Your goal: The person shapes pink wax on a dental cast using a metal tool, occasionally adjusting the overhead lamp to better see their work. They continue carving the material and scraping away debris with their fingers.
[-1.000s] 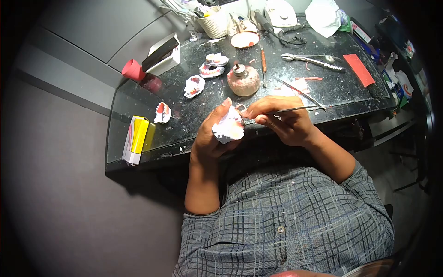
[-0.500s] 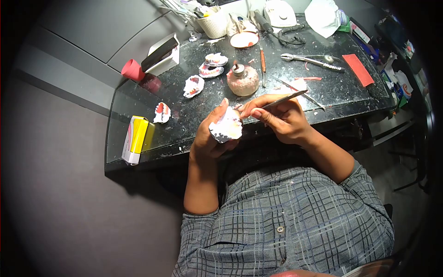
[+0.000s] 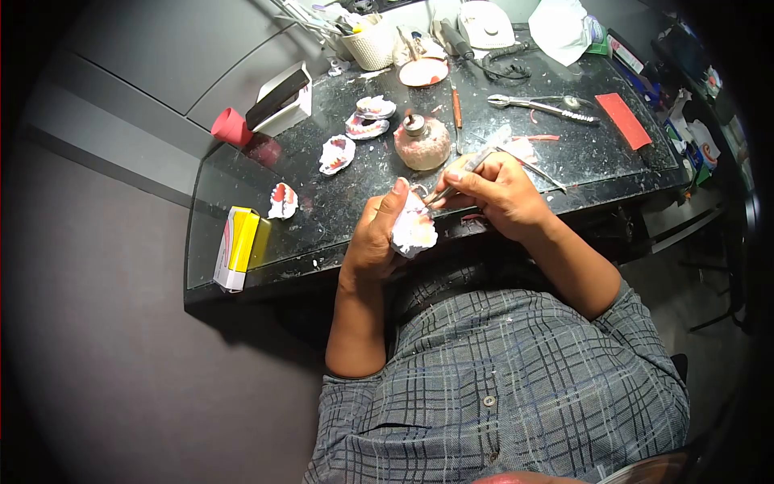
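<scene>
My left hand [image 3: 372, 238] grips a white plaster dental cast [image 3: 414, 229] just over the near edge of the dark glass bench [image 3: 242, 181]. My right hand [image 3: 501, 194] holds a thin metal carving tool [image 3: 461, 175] like a pen, its tip touching the top of the cast. A round pinkish spirit lamp [image 3: 422, 141] stands right behind my hands. Several other dental casts with pink gums lie to the left, one [image 3: 283, 199] near the bench's left end, another [image 3: 336, 153] further back.
A yellow and white box [image 3: 237, 246] lies at the bench's near left corner. A red cup [image 3: 231, 127] and a white holder [image 3: 286, 101] stand at the back left. Pliers [image 3: 542, 106], a red card [image 3: 628, 120], a white basket [image 3: 372, 44] and a bowl [image 3: 424, 71] sit further back.
The tool's handle has swung from pointing right to pointing up and back. The cast has turned and dropped slightly lower in my left hand, and my right hand has moved a little further back.
</scene>
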Available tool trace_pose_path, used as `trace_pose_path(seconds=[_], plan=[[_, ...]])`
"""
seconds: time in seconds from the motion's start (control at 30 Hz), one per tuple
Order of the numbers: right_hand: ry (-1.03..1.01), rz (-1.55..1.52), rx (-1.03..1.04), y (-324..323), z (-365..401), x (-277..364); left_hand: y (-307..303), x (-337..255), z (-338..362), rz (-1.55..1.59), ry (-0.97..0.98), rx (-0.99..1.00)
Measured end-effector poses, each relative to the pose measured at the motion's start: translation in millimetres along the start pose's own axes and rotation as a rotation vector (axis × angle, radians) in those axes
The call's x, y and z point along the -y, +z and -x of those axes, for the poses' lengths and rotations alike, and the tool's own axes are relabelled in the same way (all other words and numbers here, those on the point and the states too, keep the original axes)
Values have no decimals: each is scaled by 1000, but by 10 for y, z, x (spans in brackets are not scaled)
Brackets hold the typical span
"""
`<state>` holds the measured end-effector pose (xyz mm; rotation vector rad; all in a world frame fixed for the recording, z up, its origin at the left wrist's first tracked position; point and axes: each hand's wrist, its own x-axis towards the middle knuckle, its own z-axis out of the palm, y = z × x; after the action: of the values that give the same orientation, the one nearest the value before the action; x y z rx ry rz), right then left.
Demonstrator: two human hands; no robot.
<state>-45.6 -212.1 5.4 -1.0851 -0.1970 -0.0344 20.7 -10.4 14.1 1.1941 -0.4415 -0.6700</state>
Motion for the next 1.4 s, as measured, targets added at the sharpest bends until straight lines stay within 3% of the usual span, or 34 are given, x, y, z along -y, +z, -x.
trace_pose_path(seconds=[0.07, 0.2, 0.23, 0.27, 0.4, 0.43, 0.5, 0.53, 0.6, 0.67, 0.73, 0.8, 0.93, 1.13, 1.23, 1.4], plan=[[2, -108, 2, -31, -4, -13, -45, -35, 10, -4, -30, 33], [-59, -34, -25, 14, 14, -25, -82, -83, 35, 12, -99, 74], [-184, -27, -33, 24, -1, -67, -86, -79, 32, 12, -98, 74], [-309, -21, -41, 33, -5, -93, -95, -66, 37, 24, -61, 88], [-390, 36, -129, 38, 70, -49, -71, -3, 98, 25, 76, 91], [-413, 112, -124, 17, 117, -43, -148, 29, 81, 71, 116, 215], [-487, 291, -103, 51, 164, -28, -115, 66, 105, 76, 149, 213], [-689, 386, -67, 34, 106, -95, -97, 75, 116, 80, 184, 210], [-945, 865, -126, 39, 67, -94, -199, 142, 100, 112, 196, 288], [-850, 884, -67, 147, 112, -50, -207, 163, 120, 208, 195, 267], [-974, 1013, 4, 163, 85, 0, -206, 186, 121, 223, 210, 271], [-1025, 1078, 21, 194, 95, 44, -175, 200, 134, 164, 232, 154], [-989, 1035, 101, 182, 108, 22, -185, 185, 134, 160, 205, 169], [-982, 1036, 116, 149, 100, -17, -180, 188, 142, 124, 192, 101], [-971, 1044, 129, 136, 104, -15, -197, 164, 136, 219, 190, 250], [-964, 1053, 119, 159, 107, 11, -108, 112, 162, 95, 196, 145]])
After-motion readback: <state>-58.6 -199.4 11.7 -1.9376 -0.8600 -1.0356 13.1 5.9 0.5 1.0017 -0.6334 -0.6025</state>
